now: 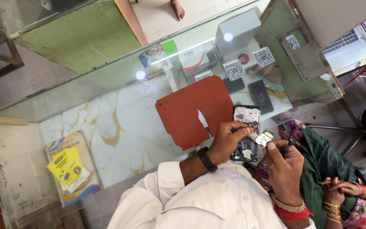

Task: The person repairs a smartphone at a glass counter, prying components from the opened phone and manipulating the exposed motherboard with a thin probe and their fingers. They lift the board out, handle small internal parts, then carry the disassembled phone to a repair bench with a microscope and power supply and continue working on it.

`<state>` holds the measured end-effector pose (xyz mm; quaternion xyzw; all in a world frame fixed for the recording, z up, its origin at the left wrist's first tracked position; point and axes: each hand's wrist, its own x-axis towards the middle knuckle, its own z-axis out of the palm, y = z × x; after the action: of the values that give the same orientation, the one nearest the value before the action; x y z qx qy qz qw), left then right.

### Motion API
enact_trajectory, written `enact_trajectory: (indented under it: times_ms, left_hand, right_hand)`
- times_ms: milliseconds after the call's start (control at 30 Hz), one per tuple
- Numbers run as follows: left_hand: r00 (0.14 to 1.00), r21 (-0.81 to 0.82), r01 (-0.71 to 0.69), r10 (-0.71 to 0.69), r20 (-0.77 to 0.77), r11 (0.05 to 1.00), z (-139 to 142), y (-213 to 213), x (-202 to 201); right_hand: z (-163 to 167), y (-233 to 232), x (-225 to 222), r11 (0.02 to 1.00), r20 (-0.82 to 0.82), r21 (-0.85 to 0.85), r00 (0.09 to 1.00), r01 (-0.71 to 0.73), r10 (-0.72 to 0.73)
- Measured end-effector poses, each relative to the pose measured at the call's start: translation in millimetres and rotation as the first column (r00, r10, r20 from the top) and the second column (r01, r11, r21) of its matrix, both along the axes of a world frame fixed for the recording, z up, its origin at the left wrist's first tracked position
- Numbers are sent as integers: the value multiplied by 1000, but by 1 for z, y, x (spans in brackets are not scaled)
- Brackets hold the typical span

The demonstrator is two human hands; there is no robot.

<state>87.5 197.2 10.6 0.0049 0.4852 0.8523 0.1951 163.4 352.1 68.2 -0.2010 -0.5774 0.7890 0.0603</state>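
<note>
With the opened phone (245,135) lying on the glass tabletop (119,123), the left hand (227,140) pinches a small part above it while the right hand (282,163) grips a small circuit board (264,137), mid-disassembly.

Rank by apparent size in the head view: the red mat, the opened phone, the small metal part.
1. Red mat, clearly largest.
2. Opened phone, partly hidden by the hands.
3. Small metal part, smallest, at the fingertips.
</note>
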Motion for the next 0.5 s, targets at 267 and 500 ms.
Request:
enact_trajectory:
  times_ms: [267,500]
  left_hand:
    - [996,-18,93,-93,8,996,0,20,7]
    - [988,-37,154,-155,-8,987,14,32,14]
  right_hand:
    - [-7,25,5,998,-6,-21,998,66,-66]
    - [-9,37,11,997,-15,-27,997,75,-76]
